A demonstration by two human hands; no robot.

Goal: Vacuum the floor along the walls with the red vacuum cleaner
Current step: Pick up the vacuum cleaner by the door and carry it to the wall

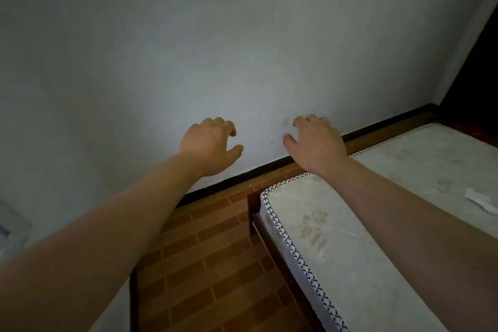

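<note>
Both my arms reach forward toward a pale wall point(188, 48). My left hand point(210, 143) hovers in front of the wall with loosely curled fingers and holds nothing. My right hand point(315, 143) is beside it, above the far corner of the mattress, fingers also loosely curled and empty. The brown brick-patterned floor point(210, 264) runs below, meeting the wall at a dark skirting strip point(242, 176). No red vacuum cleaner is in view.
A bare white mattress point(377, 224) with patterned edging lies on a dark wooden bed frame point(254, 213) at the right, close to the wall. A narrow floor strip separates bed and wall. A dark panel point(477, 75) stands at the far right corner.
</note>
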